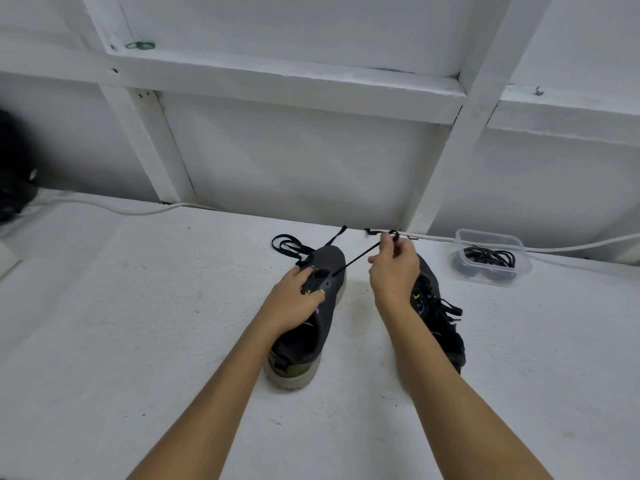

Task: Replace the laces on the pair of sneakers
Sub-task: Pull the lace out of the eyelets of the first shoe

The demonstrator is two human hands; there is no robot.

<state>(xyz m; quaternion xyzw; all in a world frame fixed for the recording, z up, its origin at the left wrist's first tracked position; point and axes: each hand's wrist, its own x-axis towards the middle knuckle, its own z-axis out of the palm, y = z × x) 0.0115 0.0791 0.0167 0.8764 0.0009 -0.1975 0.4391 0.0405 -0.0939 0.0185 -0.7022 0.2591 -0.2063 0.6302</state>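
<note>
So the left hand [294, 299] is resting on top of the left sneaker [311, 306], fingers curled over the tongue and eyelet area and pinning it to the white table [138, 323]. Meanwhile the right hand [393, 268] is pinching a black lace [356, 256] and pulling it taut up and away from an eyelet near the toe. I can't tell whether it's going in or coming out.

Handling-wise, I'm guessing the lace is light, floppy and a bit slick, so gripping right near the tip is giving the most control. The shoe looks soft on top with a stiffer, scuffed sole, so holding it down at the eyelets seems right to stop it sliding.

More lace is lying in loose loops [287, 244] just beyond the toe, which could snag. The right sneaker [440, 317] is sitting just beside, partly hidden behind the right wrist, with its laces spilling loose. A clear plastic tub [491, 237] with coiled black laces [490, 256] is waiting further right, near a white cable [571, 245] running along the wall. Nothing's really blocking the pull.
</note>
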